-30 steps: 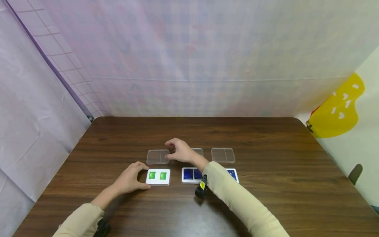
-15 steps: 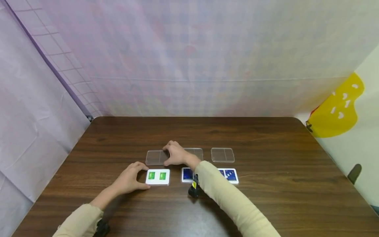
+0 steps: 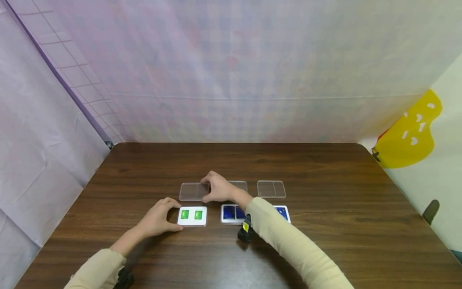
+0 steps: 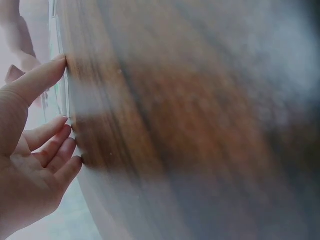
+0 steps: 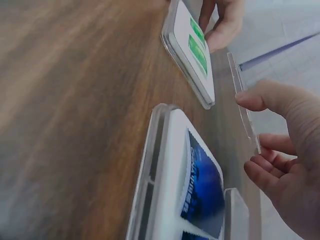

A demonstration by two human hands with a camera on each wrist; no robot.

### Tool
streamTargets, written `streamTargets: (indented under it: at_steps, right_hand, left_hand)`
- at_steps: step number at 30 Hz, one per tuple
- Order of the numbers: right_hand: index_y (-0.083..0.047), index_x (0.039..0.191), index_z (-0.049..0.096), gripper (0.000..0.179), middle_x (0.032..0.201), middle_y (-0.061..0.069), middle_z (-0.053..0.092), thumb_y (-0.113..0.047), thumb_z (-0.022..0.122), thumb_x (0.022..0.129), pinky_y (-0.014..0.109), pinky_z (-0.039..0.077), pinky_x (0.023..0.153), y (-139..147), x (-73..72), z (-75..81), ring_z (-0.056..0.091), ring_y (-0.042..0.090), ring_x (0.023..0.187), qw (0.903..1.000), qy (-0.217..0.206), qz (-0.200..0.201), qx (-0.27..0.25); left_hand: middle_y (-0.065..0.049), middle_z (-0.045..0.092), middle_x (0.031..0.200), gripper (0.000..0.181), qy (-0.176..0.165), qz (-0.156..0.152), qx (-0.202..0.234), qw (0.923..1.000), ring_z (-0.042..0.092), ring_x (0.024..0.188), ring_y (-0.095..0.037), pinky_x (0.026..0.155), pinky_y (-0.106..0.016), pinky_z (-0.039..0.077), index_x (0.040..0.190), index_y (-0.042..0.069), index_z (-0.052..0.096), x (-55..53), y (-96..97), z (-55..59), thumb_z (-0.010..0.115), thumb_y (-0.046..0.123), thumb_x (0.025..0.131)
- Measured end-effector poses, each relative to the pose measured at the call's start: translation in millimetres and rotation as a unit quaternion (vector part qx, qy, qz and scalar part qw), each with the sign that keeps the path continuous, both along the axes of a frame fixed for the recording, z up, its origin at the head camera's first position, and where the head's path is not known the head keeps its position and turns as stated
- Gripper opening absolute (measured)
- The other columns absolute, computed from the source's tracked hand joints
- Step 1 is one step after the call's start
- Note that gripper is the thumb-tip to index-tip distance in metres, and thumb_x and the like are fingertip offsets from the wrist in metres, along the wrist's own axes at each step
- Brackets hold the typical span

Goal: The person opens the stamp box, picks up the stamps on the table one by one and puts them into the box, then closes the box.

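A white-faced plastic case with two green pictures (image 3: 192,222) lies on the table. My left hand (image 3: 158,218) holds its left end, thumb at the near corner and fingers at the far one. Just beyond it is a clear plastic lid (image 3: 188,192) with a line across it. My right hand (image 3: 219,188) grips that lid's right end between thumb and fingers, also seen in the right wrist view, where the lid (image 5: 235,80) appears edge-on. In the left wrist view the left thumb and fingertips touch the case's edge.
Two cases with dark blue pictures, the middle one (image 3: 229,212) and the right one (image 3: 282,213), lie in the near row, partly behind the right sleeve (image 3: 285,241). Beyond them lie two more clear lids, one partly hidden (image 3: 239,184) and one fully visible (image 3: 271,189). A curtain hangs behind the brown table (image 3: 325,168).
My right hand shifts slightly left, then back right, and the clear lid by its fingers moves a little with it. My left hand and the green-picture case stay put.
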State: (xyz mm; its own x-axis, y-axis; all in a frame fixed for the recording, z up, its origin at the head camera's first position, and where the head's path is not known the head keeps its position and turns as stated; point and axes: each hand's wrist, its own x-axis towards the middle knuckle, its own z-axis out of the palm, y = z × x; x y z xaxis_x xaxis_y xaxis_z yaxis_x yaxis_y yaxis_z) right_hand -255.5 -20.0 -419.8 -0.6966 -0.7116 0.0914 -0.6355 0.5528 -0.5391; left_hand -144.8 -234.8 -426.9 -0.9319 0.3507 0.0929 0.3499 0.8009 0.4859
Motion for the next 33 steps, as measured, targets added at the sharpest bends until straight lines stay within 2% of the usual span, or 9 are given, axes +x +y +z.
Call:
streamTargets:
  at_steps: [4,11,15,19,25,33]
  right_hand:
    - [0.005,0.109,0.06,0.053,0.096,0.01,0.053,-0.02,0.075,0.064,0.023,0.044,0.075,7,7.9,3.4,0.05,0.016,0.085,0.9997,0.016,0.013,-0.015]
    - [0.004,0.105,0.062,0.051,0.091,0.009,0.054,-0.021,0.076,0.064,0.02,0.042,0.068,19,30.6,7.2,0.05,0.015,0.078,0.9986,0.039,0.032,-0.017]
    - [0.004,0.102,0.064,0.05,0.089,0.008,0.056,-0.022,0.076,0.061,0.019,0.042,0.067,20,43.3,7.0,0.048,0.014,0.077,0.9972,0.063,0.037,-0.019]
    - [0.004,0.101,0.064,0.051,0.092,0.008,0.057,-0.022,0.077,0.059,0.019,0.044,0.071,18,53.9,4.8,0.05,0.014,0.081,0.9978,0.054,0.035,-0.017]
    - [0.003,0.102,0.063,0.053,0.095,0.007,0.057,-0.022,0.077,0.058,0.021,0.045,0.079,13,61.7,0.5,0.051,0.014,0.086,0.9983,0.047,0.032,-0.012]
    - [0.002,0.103,0.064,0.053,0.094,0.007,0.058,-0.023,0.078,0.058,0.019,0.044,0.077,7,65.2,-2.9,0.051,0.013,0.084,0.9979,0.059,0.028,0.004]
  left_hand:
    - [-0.011,0.056,0.107,0.057,0.006,-0.004,0.004,1.0,0.05,0.104,-0.031,0.09,-0.047,0.041,0.107,0.0,0.06,0.0,0.1,-0.8,0.081,0.03,0.063]
    - [-0.012,0.056,0.108,0.057,0.007,-0.009,0.005,0.9999,0.05,0.105,-0.032,0.09,-0.048,0.041,0.107,0.0,0.06,-0.2,-1.1,-2.2,0.081,0.029,0.064]
    - [-0.012,0.056,0.108,0.056,0.013,-0.012,0.005,0.9998,0.051,0.104,-0.032,0.09,-0.047,0.042,0.107,0.0,0.06,-0.2,-1.5,-3.3,0.081,0.029,0.063]
    - [-0.012,0.057,0.106,0.056,0.02,-0.017,0.01,0.9996,0.051,0.102,-0.032,0.089,-0.047,0.042,0.106,-0.001,0.06,0.6,-2.1,-3.2,0.081,0.028,0.063]
    - [-0.011,0.057,0.105,0.055,0.024,-0.017,0.015,0.9995,0.052,0.102,-0.031,0.088,-0.047,0.042,0.105,-0.001,0.06,1.6,-2.4,-2.3,0.082,0.027,0.063]
    - [-0.01,0.057,0.104,0.055,0.028,-0.018,0.017,0.9993,0.052,0.101,-0.031,0.087,-0.047,0.042,0.104,0.0,0.061,2.2,-4.7,-1.5,0.083,0.027,0.061]
